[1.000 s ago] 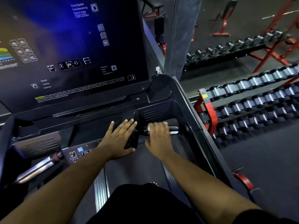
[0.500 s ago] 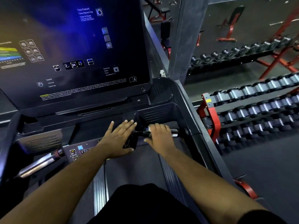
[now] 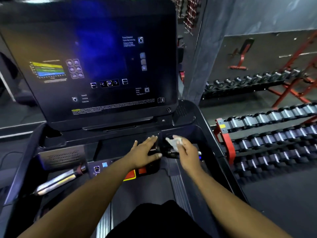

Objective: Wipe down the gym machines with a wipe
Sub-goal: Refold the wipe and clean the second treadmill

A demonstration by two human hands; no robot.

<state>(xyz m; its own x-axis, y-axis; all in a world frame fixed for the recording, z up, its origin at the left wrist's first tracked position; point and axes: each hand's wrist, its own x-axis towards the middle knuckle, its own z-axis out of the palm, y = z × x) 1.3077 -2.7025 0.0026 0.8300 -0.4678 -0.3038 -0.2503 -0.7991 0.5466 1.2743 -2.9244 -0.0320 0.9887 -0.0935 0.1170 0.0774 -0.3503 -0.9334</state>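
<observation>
Hands out over the treadmill console (image 3: 185,115), and the landmark is its big dark screen (image 3: 96,62). Left hand (image 3: 145,152) lies flat just below that screen, fingers straight and slightly spread, pressing on the dark panel at the console's middle. Right hand (image 3: 186,151) sits just beside it, lifted a touch, fingers curled and pinching a crumpled white wipe (image 3: 174,142), so the wipe is below the screen's lower right corner, above the short handlebar (image 3: 173,154). On the screen, an "OK" button (image 3: 109,83) reads clearly between two arrow keys; "Time Elapsed" near the top right is only just legible, and the other small white text is too blurred to read. A striped colour chart (image 3: 48,69) glows left of centre. Below the screen, a red and yellow stop button (image 3: 131,175) peeks out under the left forearm. Right of the screen, racks of dumbbells (image 3: 267,131) on red frames.
</observation>
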